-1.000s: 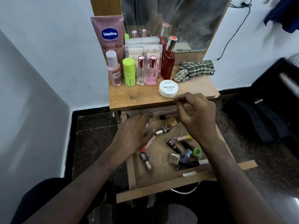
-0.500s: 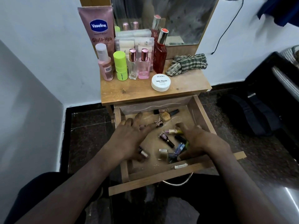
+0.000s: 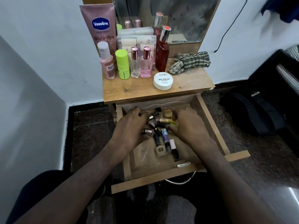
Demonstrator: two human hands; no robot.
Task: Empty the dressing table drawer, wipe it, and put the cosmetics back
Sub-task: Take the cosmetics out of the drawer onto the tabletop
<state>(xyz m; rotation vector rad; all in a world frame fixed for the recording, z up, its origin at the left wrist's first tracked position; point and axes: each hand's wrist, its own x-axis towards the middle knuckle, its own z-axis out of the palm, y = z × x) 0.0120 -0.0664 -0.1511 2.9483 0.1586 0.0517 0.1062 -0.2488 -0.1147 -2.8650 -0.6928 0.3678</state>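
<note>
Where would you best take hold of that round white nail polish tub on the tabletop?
Take the white tub by its rim, from above, fingers and thumb on opposite sides. It sits flat and low with a wide lid, and the space around it looks free, bottles standing behind it.

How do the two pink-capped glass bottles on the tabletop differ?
The left bottle is clear and looks nearly empty; the right bottle is pink. The left one stands beside the green stick, the right one beside the red bottle. Both stand upright, capped, with matching shiny pink caps and a similar shape.
</note>
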